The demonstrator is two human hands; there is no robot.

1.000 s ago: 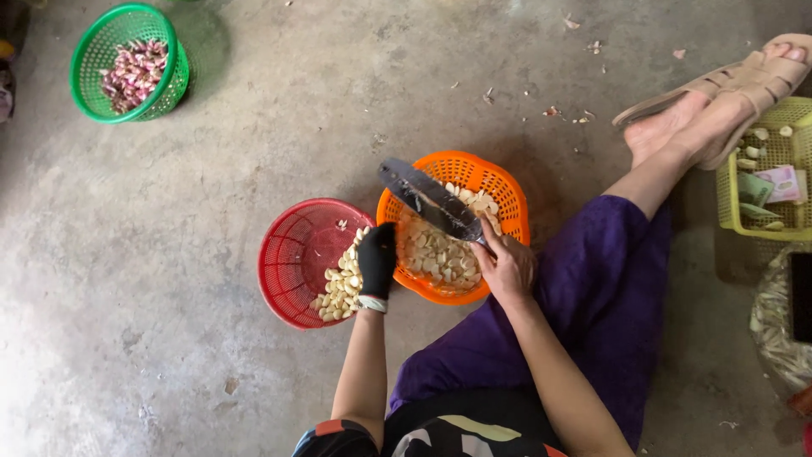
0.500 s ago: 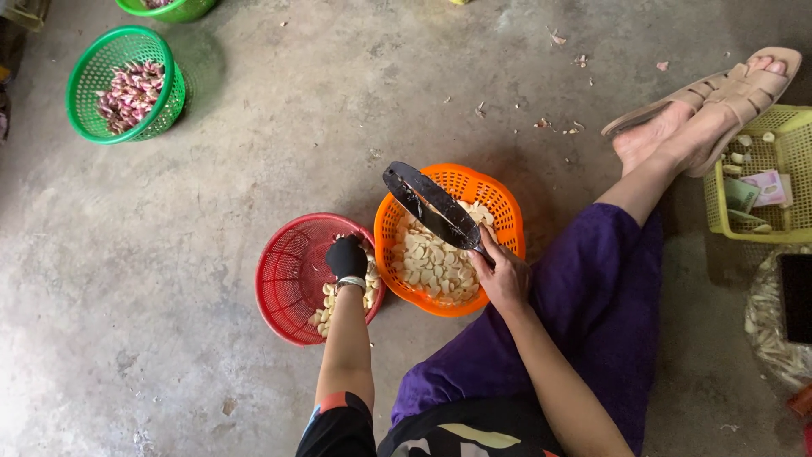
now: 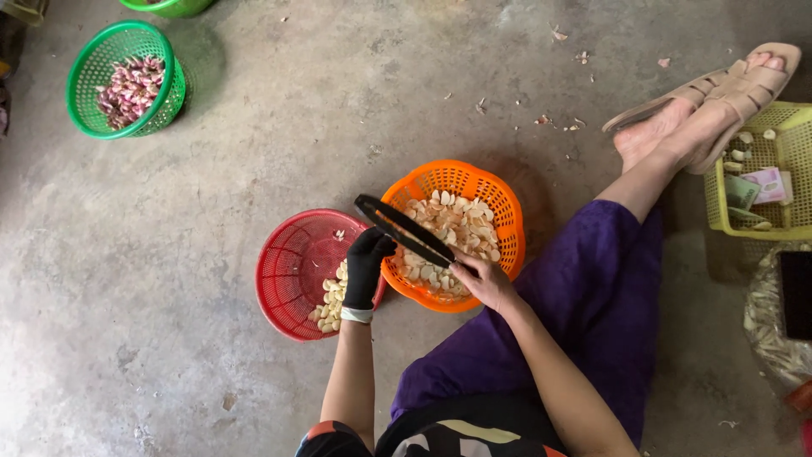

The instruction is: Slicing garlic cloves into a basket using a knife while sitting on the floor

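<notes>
The concrete floor (image 3: 254, 127) was bare and grey. The right hand (image 3: 478, 279) gripped a dark knife (image 3: 402, 230) over the orange basket (image 3: 507, 211); the gloved left hand (image 3: 365, 267), fingers curled, touched the blade at the red basket (image 3: 283, 271).

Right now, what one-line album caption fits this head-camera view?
Gloved left hand meets the dark knife held by the bare right hand above an orange basket of peeled garlic.

Head-worn view, steeply downward, probably seated height
</notes>
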